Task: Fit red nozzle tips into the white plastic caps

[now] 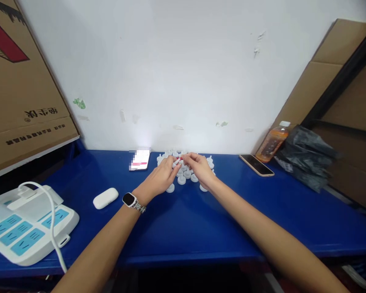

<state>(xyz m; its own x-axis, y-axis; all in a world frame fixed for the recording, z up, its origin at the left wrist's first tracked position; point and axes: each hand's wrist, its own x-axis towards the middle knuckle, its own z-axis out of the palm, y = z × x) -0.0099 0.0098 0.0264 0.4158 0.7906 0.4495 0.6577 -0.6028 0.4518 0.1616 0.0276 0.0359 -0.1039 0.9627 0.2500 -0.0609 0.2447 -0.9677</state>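
My left hand (161, 176), with a watch on its wrist, is closed on a white nozzle cap (176, 162), whose narrow tip points up and to the right. Close by on the right, the fingers of my right hand (200, 167) pinch at a small red piece (181, 158) by that tip. Whether the red piece sits on the tip or apart from it is too small to tell. Under and around both hands, several white nozzle caps (181, 180) with round bases lie in a cluster on the blue table (183, 219). Part of the cluster is hidden behind my hands.
A lit phone (141, 159) and a white oval case (105, 198) lie left of my hands. A power strip (33, 232) with a white cable is farther left. On the right are another phone (256, 165), an orange drink bottle (272, 142) and a black plastic bag (306, 156).
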